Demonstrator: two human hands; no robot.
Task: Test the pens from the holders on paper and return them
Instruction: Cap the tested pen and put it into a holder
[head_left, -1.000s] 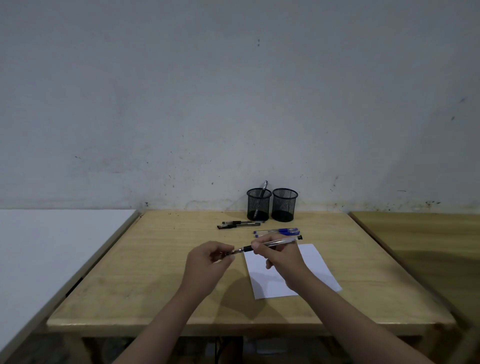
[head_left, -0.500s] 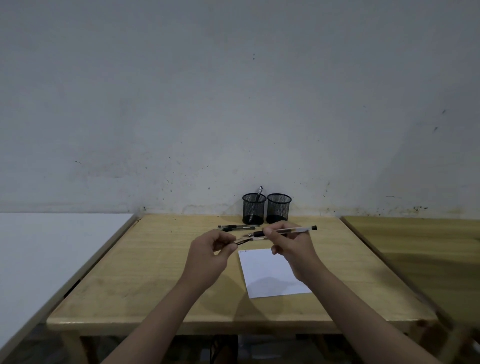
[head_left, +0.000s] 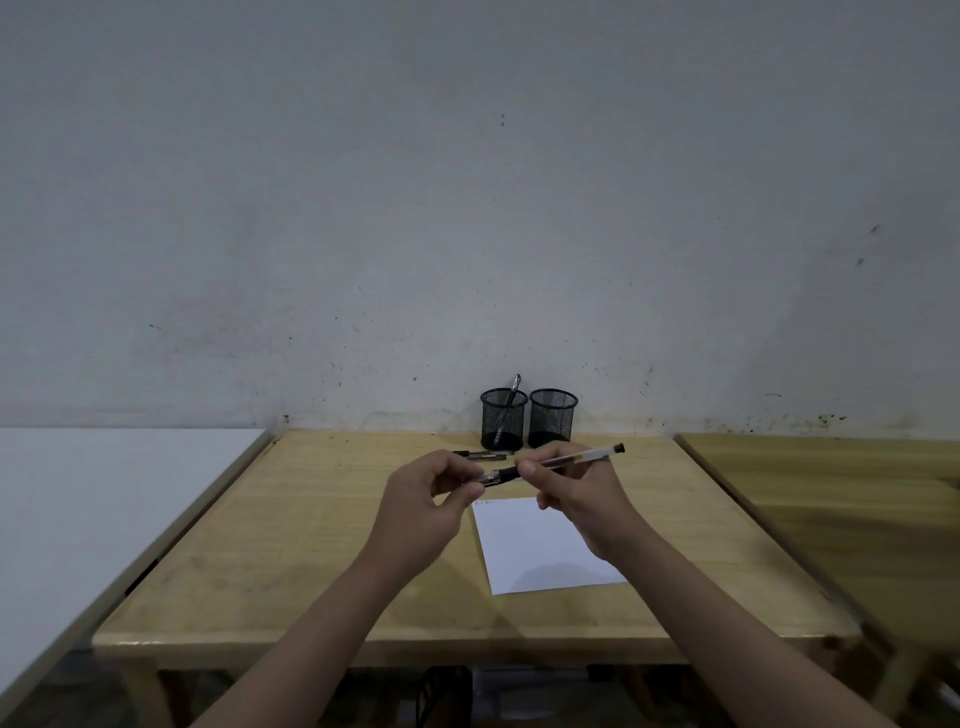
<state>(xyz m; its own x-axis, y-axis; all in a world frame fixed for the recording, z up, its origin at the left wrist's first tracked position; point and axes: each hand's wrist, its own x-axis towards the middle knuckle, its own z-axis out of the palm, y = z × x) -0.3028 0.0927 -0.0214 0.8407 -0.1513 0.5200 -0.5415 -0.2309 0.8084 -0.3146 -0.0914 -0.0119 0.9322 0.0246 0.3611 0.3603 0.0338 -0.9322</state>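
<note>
My right hand (head_left: 574, 491) grips a clear pen (head_left: 569, 460) by its barrel, held level above the table, its black end pointing right. My left hand (head_left: 431, 499) pinches the pen's cap (head_left: 487, 479) at the tip end; cap and pen meet between the two hands. A white sheet of paper (head_left: 540, 551) lies under my right hand, with small marks at its top left corner. Two black mesh holders stand at the wall: the left holder (head_left: 503, 428) has one pen in it, the right holder (head_left: 552, 425) looks empty. Dark pens (head_left: 480, 455) lie in front of the left holder.
The wooden table (head_left: 311, 545) ends at its front edge near me. A white table (head_left: 78, 509) adjoins on the left and another wooden table (head_left: 857, 509) on the right. A grey wall rises behind the holders.
Both hands rose from the paper with the pen. The cap in my left hand came apart from the tip and now sits over the tip end again.
</note>
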